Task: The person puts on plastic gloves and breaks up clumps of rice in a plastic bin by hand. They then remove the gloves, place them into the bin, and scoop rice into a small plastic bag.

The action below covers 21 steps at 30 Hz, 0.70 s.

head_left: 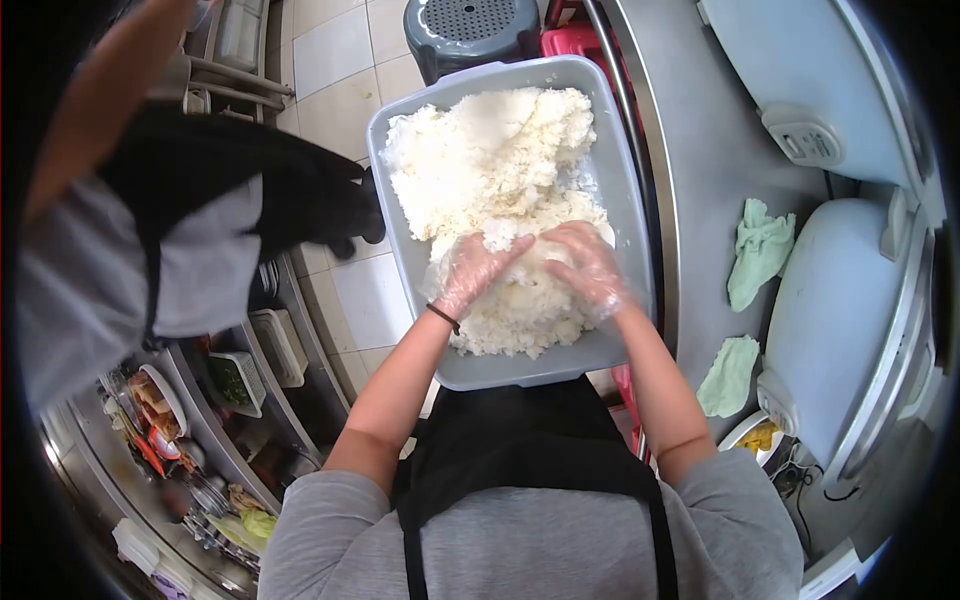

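A large grey plastic tub [387,225] holds a big heap of cooked white rice [490,140]. Both my hands wear clear plastic gloves and are down in the rice near the tub's front half. My left hand [475,270] is curled into the rice, with a clump at its fingertips. Opposite it, my right hand [585,265] bends its fingers and thumb around rice too. The fingertips of both hands nearly meet, partly hidden by grains. A dark band circles my left wrist.
A person in a black apron [230,180] stands close on the left. A grey stool [470,30] is beyond the tub. To the right, a steel counter [690,140] carries two large rice cookers [840,310] and green cloths [760,250]. Shelves with food containers [235,385] are lower left.
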Each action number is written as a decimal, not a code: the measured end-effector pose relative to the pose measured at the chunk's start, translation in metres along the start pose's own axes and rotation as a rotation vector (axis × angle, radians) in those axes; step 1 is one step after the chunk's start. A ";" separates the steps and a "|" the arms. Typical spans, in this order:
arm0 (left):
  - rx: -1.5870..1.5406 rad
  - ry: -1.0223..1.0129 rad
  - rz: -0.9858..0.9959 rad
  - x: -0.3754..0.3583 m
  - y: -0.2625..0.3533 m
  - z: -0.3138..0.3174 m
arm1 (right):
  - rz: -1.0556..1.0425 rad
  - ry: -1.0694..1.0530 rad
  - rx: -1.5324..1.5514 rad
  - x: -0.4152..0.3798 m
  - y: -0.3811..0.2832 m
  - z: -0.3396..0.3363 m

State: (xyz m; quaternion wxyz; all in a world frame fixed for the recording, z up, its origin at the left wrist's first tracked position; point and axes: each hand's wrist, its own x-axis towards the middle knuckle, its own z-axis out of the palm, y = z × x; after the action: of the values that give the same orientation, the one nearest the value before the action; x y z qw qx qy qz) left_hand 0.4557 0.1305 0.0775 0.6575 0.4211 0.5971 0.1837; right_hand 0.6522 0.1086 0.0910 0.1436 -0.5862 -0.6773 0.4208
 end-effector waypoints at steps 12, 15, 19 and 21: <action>0.544 0.253 0.266 -0.023 -0.008 -0.045 | 0.684 0.289 0.116 -0.059 0.096 0.062; 0.556 0.502 0.138 0.010 -0.069 -0.073 | 0.749 0.021 -0.355 -0.046 0.031 0.004; 0.348 0.628 0.084 0.056 -0.082 -0.080 | 0.561 -0.050 -0.516 -0.028 0.023 -0.019; 0.434 0.678 -0.004 0.070 -0.062 -0.078 | 0.461 -0.045 -0.437 -0.018 0.041 -0.013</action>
State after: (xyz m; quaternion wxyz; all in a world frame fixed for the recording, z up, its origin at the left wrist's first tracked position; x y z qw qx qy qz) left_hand 0.3816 0.1729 -0.0099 0.3194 0.4645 0.8060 0.1805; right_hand 0.6936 0.0953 0.0745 -0.0999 -0.7319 -0.6038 0.2995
